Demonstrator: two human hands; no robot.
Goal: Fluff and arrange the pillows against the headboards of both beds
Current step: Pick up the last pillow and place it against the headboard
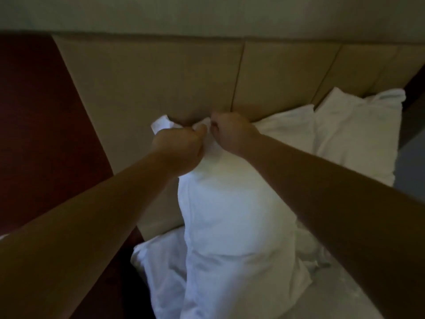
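Note:
A white pillow [230,210] stands on end in the middle of the view, its top edge against the beige padded headboard [147,84]. My left hand [181,148] and my right hand [230,132] are both closed on the pillow's top edge, close together, pinching the fabric. A corner of the pillowcase sticks up left of my left hand. A second white pillow [354,134] leans against the headboard to the right.
Rumpled white bedding [161,268] lies under and around the upright pillow. A dark red-brown wooden panel [39,125] borders the headboard on the left. A pale wall [207,14] rises above the headboard.

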